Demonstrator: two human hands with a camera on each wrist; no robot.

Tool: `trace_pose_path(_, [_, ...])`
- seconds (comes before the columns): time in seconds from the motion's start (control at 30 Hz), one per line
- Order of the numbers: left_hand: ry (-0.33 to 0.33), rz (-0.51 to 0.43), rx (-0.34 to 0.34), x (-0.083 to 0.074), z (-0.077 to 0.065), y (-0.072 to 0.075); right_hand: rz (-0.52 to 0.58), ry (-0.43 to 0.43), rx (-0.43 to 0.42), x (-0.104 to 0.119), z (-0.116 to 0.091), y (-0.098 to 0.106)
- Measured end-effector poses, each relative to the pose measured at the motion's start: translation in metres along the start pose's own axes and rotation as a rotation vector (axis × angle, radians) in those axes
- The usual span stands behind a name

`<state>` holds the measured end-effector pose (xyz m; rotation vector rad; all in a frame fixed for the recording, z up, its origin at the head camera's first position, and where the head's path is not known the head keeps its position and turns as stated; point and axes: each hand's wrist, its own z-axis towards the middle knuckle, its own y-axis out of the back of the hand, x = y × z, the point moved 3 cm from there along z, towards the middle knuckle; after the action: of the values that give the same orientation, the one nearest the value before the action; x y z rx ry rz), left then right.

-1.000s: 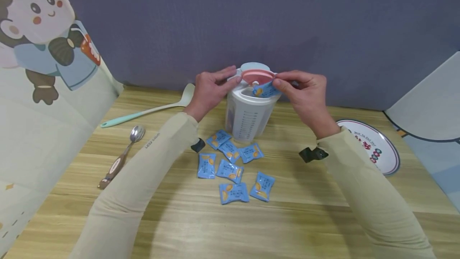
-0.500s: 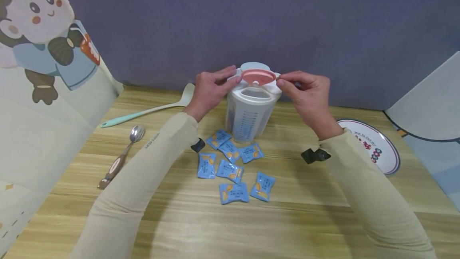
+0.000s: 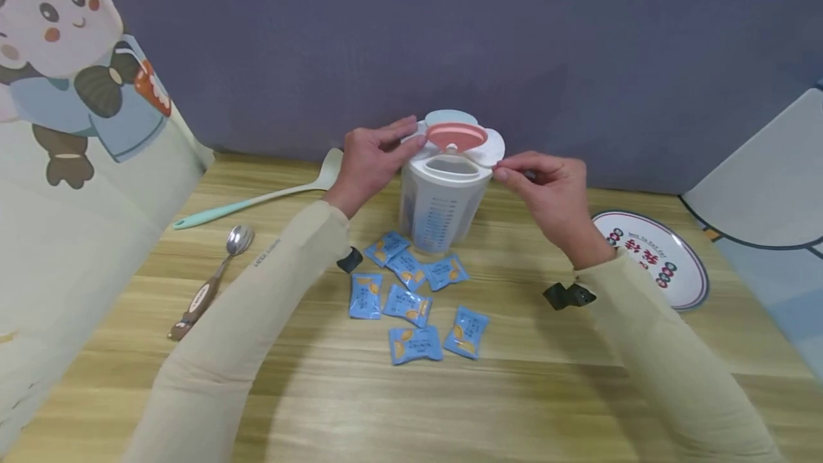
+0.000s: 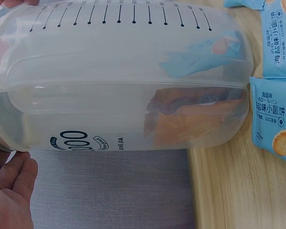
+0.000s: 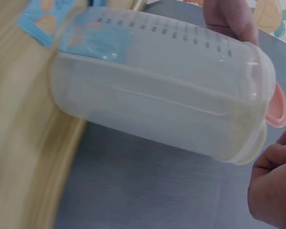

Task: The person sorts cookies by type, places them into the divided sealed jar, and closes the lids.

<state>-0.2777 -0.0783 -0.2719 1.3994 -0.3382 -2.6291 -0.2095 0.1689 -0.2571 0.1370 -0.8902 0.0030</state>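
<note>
A clear, measured storage container [image 3: 444,206] stands upright with its coral lid flap [image 3: 455,136] raised above an oval opening. My left hand [image 3: 376,163] holds the left side of the container's lid, thumb and fingers at its rim. At the lid's right front edge is my right hand [image 3: 549,191], thumb and forefinger close together with nothing visible between them. The right wrist view shows its fingers loosely curled. Through the wall, a blue packet [image 5: 95,43] and a brown-orange packet [image 4: 195,112] lie at the bottom. Several blue biscuit packets [image 3: 414,345] lie in front.
A pale spatula with a mint handle [image 3: 215,214] and a metal spoon with a brown handle [image 3: 206,295] lie left. A printed plate [image 3: 684,274] sits right, partly behind my sleeve. A grey-blue panel [image 3: 450,34] rises behind the container.
The blue packet pinched in my right hand has dropped through the opening into the container. That hand has shifted slightly down along the lid's right side; the left stays at the lid.
</note>
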Motion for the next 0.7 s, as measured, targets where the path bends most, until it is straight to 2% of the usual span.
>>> trace_pose_path(0.23, [-0.004,-0.022,0.000,0.000,-0.001,0.002,-0.018,-0.041,0.052,-0.012,-0.020,0.002])
trace_pose_path(0.33, [-0.002,-0.019,0.000,-0.001,-0.001,0.001,-0.012,-0.077,0.102,-0.017,-0.027,0.004])
trace_pose_path(0.5, [-0.004,-0.002,-0.006,-0.002,-0.001,0.001,-0.014,-0.146,0.241,-0.026,-0.039,0.000])
trace_pose_path(0.7, [0.001,0.002,-0.003,-0.002,-0.002,0.002,-0.101,-0.225,0.440,-0.039,-0.052,-0.007])
